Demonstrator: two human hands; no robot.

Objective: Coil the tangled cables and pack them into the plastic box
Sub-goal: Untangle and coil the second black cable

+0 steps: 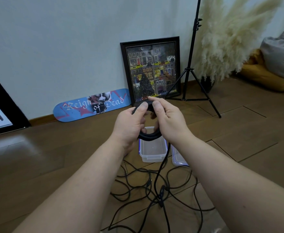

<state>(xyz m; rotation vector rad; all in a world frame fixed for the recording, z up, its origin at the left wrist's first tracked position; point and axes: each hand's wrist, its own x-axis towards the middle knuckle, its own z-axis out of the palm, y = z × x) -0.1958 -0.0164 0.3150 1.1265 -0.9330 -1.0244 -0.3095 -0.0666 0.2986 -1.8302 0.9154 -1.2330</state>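
Observation:
A black cable coil (148, 136) hangs in the air above the clear plastic box (153, 149) on the wooden floor. My left hand (131, 125) grips the coil's left side with the thumb over its top. My right hand (167, 120) pinches the coil's top right between thumb and fingers. A loose strand drops from the coil past the box's right side to a tangle of black cables (154, 194) spread on the floor between my forearms.
The box's lid (178, 157) lies right of the box. A framed picture (152, 71) and a blue skateboard deck (90, 105) lean on the wall. A black tripod (191, 68), pampas grass (230, 39) and cushions (275, 68) stand at the right.

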